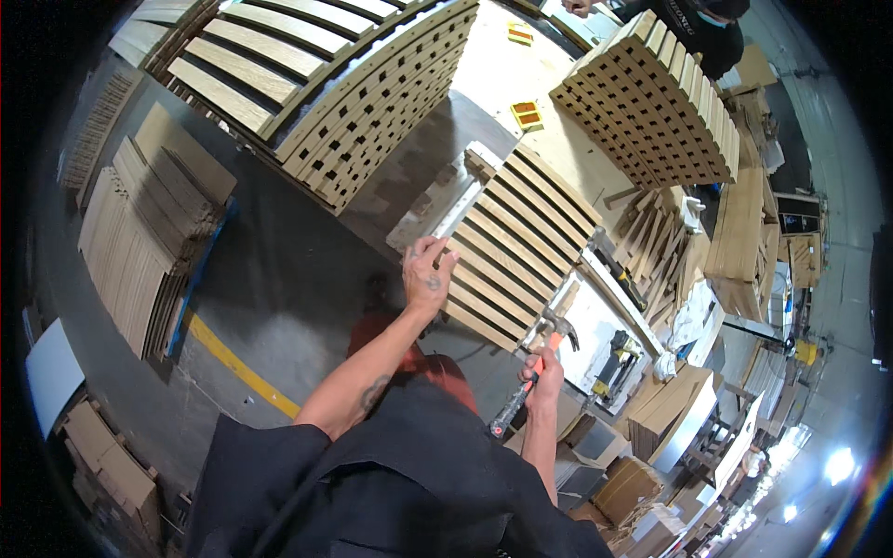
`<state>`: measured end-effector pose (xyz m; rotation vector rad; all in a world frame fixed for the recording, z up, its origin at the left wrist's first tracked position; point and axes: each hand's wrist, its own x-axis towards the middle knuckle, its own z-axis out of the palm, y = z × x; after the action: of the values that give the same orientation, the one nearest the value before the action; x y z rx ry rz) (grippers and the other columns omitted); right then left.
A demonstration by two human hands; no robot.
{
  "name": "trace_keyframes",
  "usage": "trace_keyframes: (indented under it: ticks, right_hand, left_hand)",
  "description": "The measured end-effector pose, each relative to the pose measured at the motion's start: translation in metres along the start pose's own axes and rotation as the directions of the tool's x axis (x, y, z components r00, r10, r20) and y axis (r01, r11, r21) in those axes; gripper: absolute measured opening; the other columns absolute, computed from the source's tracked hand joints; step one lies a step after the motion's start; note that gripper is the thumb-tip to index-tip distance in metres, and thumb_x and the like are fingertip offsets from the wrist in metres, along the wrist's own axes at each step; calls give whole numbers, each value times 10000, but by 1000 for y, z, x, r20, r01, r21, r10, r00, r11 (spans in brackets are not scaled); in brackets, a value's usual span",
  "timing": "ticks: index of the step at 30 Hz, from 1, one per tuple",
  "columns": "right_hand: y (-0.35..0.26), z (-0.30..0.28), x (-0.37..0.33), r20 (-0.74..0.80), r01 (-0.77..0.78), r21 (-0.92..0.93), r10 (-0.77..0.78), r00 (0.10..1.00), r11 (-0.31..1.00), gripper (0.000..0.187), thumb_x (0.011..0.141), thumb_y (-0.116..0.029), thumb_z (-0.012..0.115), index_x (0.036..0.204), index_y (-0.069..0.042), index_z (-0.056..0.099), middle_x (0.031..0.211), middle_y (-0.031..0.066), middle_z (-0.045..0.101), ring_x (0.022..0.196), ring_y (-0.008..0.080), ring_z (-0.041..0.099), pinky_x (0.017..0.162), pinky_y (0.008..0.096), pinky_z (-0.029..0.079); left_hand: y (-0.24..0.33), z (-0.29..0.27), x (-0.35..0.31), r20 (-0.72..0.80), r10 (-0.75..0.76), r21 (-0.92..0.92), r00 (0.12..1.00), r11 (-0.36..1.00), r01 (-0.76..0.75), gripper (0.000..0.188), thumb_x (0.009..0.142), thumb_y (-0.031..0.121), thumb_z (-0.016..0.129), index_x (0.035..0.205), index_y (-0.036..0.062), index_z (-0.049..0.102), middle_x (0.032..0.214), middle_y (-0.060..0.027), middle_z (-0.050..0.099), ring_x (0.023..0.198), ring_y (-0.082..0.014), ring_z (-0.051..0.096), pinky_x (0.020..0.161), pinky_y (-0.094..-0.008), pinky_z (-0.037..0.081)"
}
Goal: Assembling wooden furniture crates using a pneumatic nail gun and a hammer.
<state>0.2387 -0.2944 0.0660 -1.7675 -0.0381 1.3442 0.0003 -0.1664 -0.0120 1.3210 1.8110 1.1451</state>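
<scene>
My right hand is wrapped around the orange and dark handle of a claw hammer. The hammer's metal head sits at the right near edge of a slatted wooden panel. The panel has several pale parallel slats with dark gaps and lies in front of me. At its left edge, my left hand has its fingers bent around the wood; the underside of that grip is hidden. A pale metal-edged rail runs beside the panel, just beyond my left hand.
Stacks of slatted panels stand beyond on both sides. A yellow-black power tool lies right of the hammer, near loose wood strips. Flat boards are piled at left. A co-worker stands at the far right.
</scene>
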Motion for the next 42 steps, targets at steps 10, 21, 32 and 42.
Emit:
trace_keyframes:
  ticks: [10, 21, 32, 42]
  right_hand:
    - [7, 9, -4, -12, 47, 18, -47, 999, 999, 230, 1036, -277, 451, 939, -73, 498, 643, 50, 520, 452, 144, 439, 440, 296, 346]
    - [12, 7, 1, -23, 68, 59, -67, 997, 996, 210, 1004, -238, 483, 900, -57, 508, 638, 63, 527, 446, 162, 463, 411, 286, 377]
    - [-2, 67, -17, 108, 340, -605, -350, 931, 720, 320, 1047, -339, 465, 956, -43, 543, 603, 91, 576, 469, 227, 577, 424, 363, 436]
    - [-14, 166, 4, 736, 730, -638, -474, 483, -246, 192, 1003, -241, 533, 966, -53, 525, 653, 237, 614, 599, 439, 628, 512, 536, 462]
  left_hand:
    - [-3, -3, 0, 21, 6, 0, 1000, 1000, -6, 348, 828, 216, 723, 1139, 61, 716, 1128, -137, 641, 1036, -362, 563, 938, -441, 444]
    - [-1, 1, 0, 23, 16, 17, 1000, 1000, -17, 361, 820, 222, 726, 1142, 60, 716, 1144, -125, 646, 1069, -361, 556, 972, -434, 430]
    - [-2, -22, -5, 111, 19, -120, 994, 993, -6, 474, 851, 213, 704, 1263, 1, 603, 1168, -211, 580, 1076, -405, 561, 947, -447, 456]
    - [-10, -65, -32, 167, -76, -76, 983, 993, 90, 343, 877, 131, 665, 1216, 93, 636, 1080, -219, 559, 903, -418, 618, 814, -475, 504]
